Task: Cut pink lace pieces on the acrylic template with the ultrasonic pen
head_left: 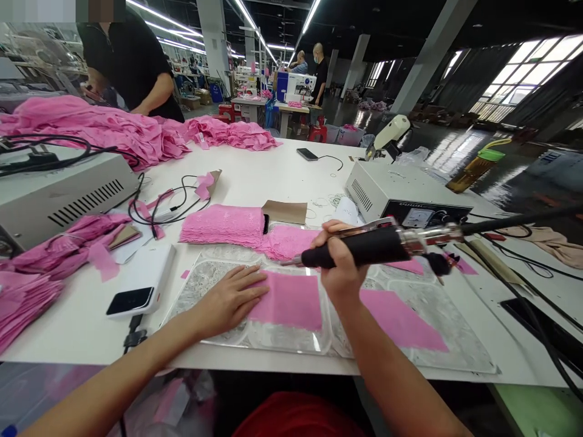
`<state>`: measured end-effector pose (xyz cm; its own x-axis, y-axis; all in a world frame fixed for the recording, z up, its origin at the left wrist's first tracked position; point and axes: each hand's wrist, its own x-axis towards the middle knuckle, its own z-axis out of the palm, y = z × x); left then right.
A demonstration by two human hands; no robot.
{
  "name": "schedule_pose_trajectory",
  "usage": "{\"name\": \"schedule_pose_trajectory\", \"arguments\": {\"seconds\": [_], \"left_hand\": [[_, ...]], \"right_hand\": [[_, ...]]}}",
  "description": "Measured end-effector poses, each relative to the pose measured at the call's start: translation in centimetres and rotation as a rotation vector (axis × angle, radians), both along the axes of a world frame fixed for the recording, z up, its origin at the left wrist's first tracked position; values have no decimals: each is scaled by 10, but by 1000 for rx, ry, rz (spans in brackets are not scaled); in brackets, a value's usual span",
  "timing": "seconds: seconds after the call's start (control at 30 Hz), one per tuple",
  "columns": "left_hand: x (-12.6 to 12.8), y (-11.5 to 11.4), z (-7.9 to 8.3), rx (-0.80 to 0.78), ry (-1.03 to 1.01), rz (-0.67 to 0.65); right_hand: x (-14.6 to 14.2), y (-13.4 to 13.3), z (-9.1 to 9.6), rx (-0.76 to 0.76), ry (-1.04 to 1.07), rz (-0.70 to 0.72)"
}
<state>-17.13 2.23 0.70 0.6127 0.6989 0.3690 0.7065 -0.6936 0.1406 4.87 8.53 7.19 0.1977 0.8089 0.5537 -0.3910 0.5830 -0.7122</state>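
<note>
My left hand (234, 300) lies flat with its fingers stretched out, pressing on the left edge of a square pink fabric piece (294, 303). That piece sits on a clear plastic template (291, 346) over a scuffed mat. My right hand (341, 261) is wrapped round the black handle of a corded handheld ultrasonic tool (378, 246). The tool's narrow metal tip points left, just above the top edge of the fabric; whether it touches is unclear. Another pink piece (401, 318) lies to the right, partly behind my right forearm. Beyond the template are stacked pink pieces (223, 226).
Two grey metal boxes, one left (64, 194) and one right (401, 191), flank the work area. A white power bank (146, 282), black cables and a phone (307, 154) lie about. Pink fabric heaps (91, 130) cover the far left, where a person in black (127, 60) stands.
</note>
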Motion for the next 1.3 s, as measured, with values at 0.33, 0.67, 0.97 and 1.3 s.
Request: {"name": "schedule_pose_trajectory", "arguments": {"seconds": [0.33, 0.67, 0.97, 1.3], "left_hand": [[16, -1, 9, -18, 59, 16], [10, -8, 3, 48, 109, 123], [14, -10, 2, 91, 119, 151], [15, -9, 1, 120, 118, 154]], "right_hand": [[69, 2, -15, -111, 52, -141], [70, 4, -17, -86, 16, -123], [72, 4, -19, -57, -31, -130], [73, 4, -18, -45, -17, -139]]}}
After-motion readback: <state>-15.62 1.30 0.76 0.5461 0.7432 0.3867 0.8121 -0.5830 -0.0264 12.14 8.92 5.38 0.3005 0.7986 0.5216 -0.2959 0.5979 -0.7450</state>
